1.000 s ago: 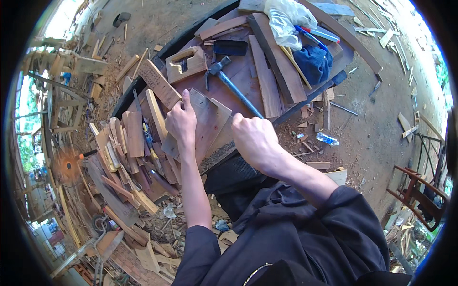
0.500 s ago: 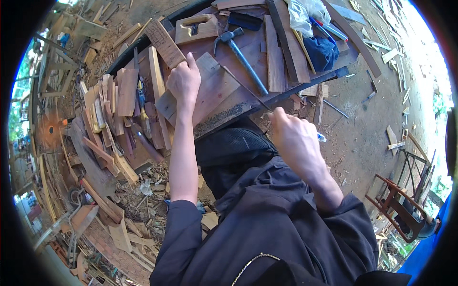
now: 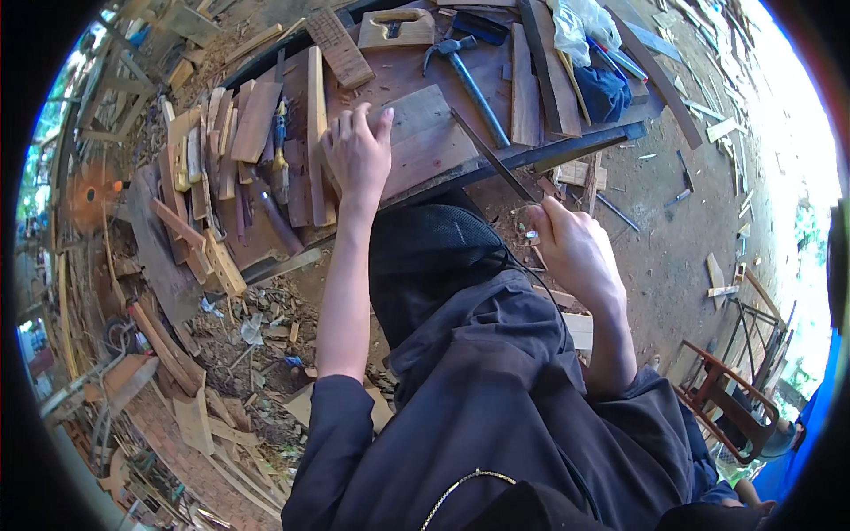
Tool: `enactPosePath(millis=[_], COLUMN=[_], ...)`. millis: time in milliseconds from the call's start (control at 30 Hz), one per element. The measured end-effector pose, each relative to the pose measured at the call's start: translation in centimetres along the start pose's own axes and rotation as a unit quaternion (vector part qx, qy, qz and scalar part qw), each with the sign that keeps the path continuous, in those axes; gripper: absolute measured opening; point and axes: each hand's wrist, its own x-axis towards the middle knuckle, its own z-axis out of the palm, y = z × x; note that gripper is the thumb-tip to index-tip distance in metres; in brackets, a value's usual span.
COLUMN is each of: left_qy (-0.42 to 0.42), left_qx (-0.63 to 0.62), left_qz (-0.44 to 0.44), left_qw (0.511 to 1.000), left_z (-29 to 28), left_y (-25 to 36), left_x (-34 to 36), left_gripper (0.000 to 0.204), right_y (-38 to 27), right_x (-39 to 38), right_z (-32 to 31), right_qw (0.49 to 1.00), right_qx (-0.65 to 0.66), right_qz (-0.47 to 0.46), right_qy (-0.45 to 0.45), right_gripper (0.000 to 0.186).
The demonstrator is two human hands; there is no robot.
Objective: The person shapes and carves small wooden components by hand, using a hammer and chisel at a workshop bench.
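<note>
A flat brown wooden board (image 3: 425,133) lies at the bench's near edge. My left hand (image 3: 359,150) is over the board's left end, fingers apart and thumb raised, holding nothing. Closed around the near end of a long narrow metal blade-like tool (image 3: 498,164), my right hand (image 3: 571,248) is beyond the bench edge. The tool's far end meets or passes over the board's right side; contact is unclear. Its handle is hidden in my fist. Behind the board lie a marked wooden block (image 3: 341,49) and a hammer (image 3: 474,93) with a blue shaft.
A wooden hand plane-like block (image 3: 396,29) stands at the back of the bench. Wood strips (image 3: 252,124) crowd its left side. Long planks (image 3: 549,71), a plastic bag (image 3: 574,26) and dark blue cloth (image 3: 602,93) lie right. A bow saw (image 3: 730,403) is far right; scraps cover the ground.
My left hand has opened from a closed grip near the marked block. The board is turned and lies closer along the bench edge. My right hand still holds the tool; the view has shifted.
</note>
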Motion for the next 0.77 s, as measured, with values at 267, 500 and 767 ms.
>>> enactPosePath(millis=[267, 500, 767], left_qy=[-0.048, 0.228, 0.361], left_qx=[-0.013, 0.059, 0.04], left_qz=[-0.097, -0.085, -0.195], left_qw=[0.994, 0.968, 0.911], left_z=[0.6, -8.4, -18.9], left_y=[1.9, 2.4, -4.4], left_x=[3.2, 7.3, 7.2], left_gripper=[0.057, 0.054, 0.067], right_y=[-1.2, -0.3, -0.2], right_x=[-4.4, -8.7, 1.6], right_z=[0.6, -1.4, 9.1], right_qw=[0.994, 0.993, 0.944], right_qx=[-0.09, 0.041, 0.239], right_qz=[-0.031, -0.01, -0.199], right_qy=[0.048, 0.112, 0.113], right_gripper=[0.032, 0.031, 0.024])
